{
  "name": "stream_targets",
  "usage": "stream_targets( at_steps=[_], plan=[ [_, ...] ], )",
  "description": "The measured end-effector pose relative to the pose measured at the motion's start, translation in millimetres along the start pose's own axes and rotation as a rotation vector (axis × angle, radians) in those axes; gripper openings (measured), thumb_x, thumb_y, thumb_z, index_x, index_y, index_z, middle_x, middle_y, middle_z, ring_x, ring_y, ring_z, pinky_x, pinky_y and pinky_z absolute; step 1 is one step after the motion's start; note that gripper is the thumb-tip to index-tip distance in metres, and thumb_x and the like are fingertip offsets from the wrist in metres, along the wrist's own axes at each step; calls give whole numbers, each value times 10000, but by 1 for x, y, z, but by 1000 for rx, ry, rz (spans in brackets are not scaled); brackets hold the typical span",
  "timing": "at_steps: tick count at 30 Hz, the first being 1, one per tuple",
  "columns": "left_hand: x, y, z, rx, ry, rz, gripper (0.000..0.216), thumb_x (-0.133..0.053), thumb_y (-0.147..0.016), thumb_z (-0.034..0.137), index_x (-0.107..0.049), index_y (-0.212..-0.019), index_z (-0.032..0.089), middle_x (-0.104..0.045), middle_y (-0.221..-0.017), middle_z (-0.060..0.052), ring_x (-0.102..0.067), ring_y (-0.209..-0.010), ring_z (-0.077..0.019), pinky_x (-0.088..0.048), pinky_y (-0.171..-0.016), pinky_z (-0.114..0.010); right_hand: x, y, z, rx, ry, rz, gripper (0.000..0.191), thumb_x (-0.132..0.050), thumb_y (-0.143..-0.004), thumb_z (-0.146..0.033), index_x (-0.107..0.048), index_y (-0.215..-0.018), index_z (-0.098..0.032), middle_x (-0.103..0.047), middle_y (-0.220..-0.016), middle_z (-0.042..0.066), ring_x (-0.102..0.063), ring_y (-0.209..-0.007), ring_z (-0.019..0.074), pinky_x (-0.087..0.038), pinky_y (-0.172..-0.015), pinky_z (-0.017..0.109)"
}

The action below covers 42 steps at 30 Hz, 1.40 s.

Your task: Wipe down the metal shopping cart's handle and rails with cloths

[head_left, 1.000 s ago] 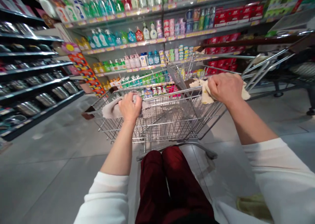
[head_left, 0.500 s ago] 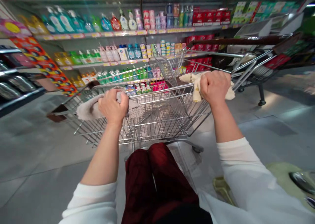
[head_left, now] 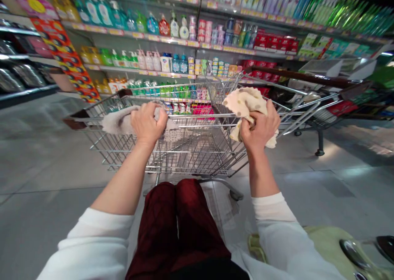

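Observation:
A wire shopping cart point(head_left: 123, 161) stands sideways in front of my knees. My left hand point(head_left: 147, 124) is closed over a grey cloth point(head_left: 117, 123), pressing it around the cart's near top rail; a dotted end of the cloth hangs to the right of my thumb. Farther right, my right hand point(head_left: 260, 128) grips a cream cloth with dots point(head_left: 244, 100). That cloth bunches up above my fingers and drapes below them, at the rail's right part. Whether my right fingers also touch the rail is hidden by the cloth.
Behind the cart stand shelves point(head_left: 129, 33) of pump bottles, tubs and boxes. A second cart point(head_left: 320, 103) with a brown handle adjoins on the right. An orange display strip point(head_left: 66, 62) stands left. A pale green object point(head_left: 332, 247) is low at the right.
My right hand has moved left along the rail and turned, and the cream cloth now bunches up above it. My left hand still grips the grey cloth. The view has shifted and tilted.

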<state>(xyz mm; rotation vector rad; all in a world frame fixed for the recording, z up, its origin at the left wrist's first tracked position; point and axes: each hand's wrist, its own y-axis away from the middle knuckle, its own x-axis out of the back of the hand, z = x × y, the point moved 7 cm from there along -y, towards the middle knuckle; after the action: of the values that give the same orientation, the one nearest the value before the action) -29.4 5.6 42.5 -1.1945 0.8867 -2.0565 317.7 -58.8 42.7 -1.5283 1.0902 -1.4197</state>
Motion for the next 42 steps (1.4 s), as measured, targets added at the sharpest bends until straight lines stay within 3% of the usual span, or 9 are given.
stream_targets(
  at_steps=[6,16,19,23,27,31,34,37,42],
  plan=[
    [2,0,1,18,1,-37,260,-447,-954,415,-644,-996,252,-666,-998,-37,-579,-1005,-243,-362,-901,-415,-28,33,-31,68,-106,-192,466,-403,-927,-196,-646,-1322,-246,-502,-1518,134,-394,-1456,296,-332,-1131,509],
    [-1,0,-2,25,6,-16,263,-457,-929,414,-648,-994,244,-683,-1012,-77,-590,-1034,-275,-378,-923,-404,-81,184,-63,240,-239,-366,397,-508,-963,-225,-685,-1298,-346,-621,-1426,104,-541,-1355,275,-372,-1135,500],
    [-1,0,-2,24,-7,-6,262,-457,-929,416,-645,-997,247,-682,-1003,-75,-589,-1027,-274,-375,-913,-401,-80,183,-64,287,-287,-419,321,-540,-943,-201,-763,-1136,-326,-692,-1327,79,-610,-1244,243,-431,-1099,424],
    [0,0,-2,24,-26,-13,294,-433,-941,419,-650,-1019,237,-676,-1007,-71,-590,-1010,-266,-364,-898,-405,-59,131,-55,226,-320,-365,271,-518,-943,-240,-782,-973,-290,-730,-1218,86,-629,-1149,236,-465,-1053,398],
    [2,1,0,15,-24,-20,323,-419,-954,424,-654,-1041,220,-673,-1020,-70,-588,-1003,-251,-358,-901,-410,-30,61,-50,35,-212,-144,381,-400,-963,-280,-750,-1112,-253,-616,-1383,145,-485,-1375,301,-396,-1102,518],
    [0,0,-3,36,9,-22,288,-445,-941,408,-653,-1041,235,-670,-1033,-81,-580,-1041,-270,-357,-933,-413,-34,30,-73,48,-170,-137,447,-412,-953,-290,-666,-1318,-247,-482,-1525,154,-320,-1496,343,-277,-1160,617],
    [-2,1,-4,27,14,-24,273,-452,-935,395,-651,-1047,246,-667,-1033,-79,-579,-1059,-276,-362,-938,-409,-56,56,-96,190,-228,-242,433,-458,-951,-271,-658,-1334,-307,-509,-1518,113,-345,-1488,336,-234,-1189,617],
    [-2,3,-4,21,18,-17,265,-452,-933,387,-647,-1050,251,-666,-1039,-72,-575,-1075,-277,-364,-941,-409,-78,111,-110,318,-306,-386,374,-499,-954,-253,-711,-1251,-338,-619,-1410,96,-451,-1421,319,-252,-1193,581],
    [-2,2,-3,7,29,-12,260,-454,-940,390,-650,-1022,239,-662,-1019,-81,-579,-1036,-273,-365,-910,-417,-97,172,-114,343,-357,-534,335,-557,-941,-220,-749,-1181,-354,-694,-1297,88,-549,-1320,299,-321,-1154,537]
  ],
)
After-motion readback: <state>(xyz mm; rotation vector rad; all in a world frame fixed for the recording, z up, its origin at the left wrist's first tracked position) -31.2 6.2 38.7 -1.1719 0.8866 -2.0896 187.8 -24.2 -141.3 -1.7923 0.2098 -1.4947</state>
